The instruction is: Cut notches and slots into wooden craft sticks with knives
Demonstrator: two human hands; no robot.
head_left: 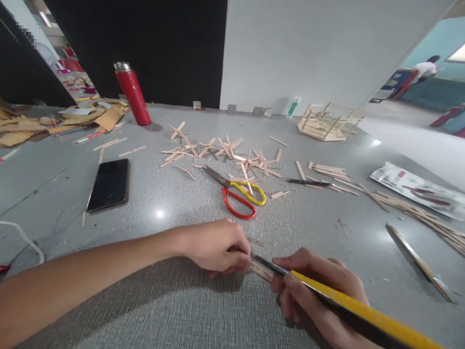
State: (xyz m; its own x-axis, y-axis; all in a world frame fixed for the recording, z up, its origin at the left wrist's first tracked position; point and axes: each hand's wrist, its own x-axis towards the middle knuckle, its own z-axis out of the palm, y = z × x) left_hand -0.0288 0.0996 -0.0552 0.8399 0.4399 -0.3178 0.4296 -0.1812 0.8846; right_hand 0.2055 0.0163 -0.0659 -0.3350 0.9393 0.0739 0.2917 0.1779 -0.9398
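Head view: the lower right edge cut off the end of the yellow-and-black cutter [370, 315]; the left forearm ran out at the left edge.
Hidden parts: one end of the wooden strip [262, 271] vanished under the left fingertips and the other behind the right hand (whether the blade touched the wood, I could not tell).
Cutter: it lay across the lower right of the frame, blade toward the upper left, long axis running diagonally up from the bottom right corner.
Wooden strip: just below the frame's middle, between the hands, it sloped down to the right.
Left hand [218, 247]: palm down, wrist in line with the forearm, thumb and fingers pinched on the strip's upper end.
Right hand [323, 266]: wrapped around the cutter like a pen, fingers curled beneath, near the left hand but apart from it.
Scissors [228, 184]: open at the centre, blades toward the upper left, red and yellow handles toward the lower right.
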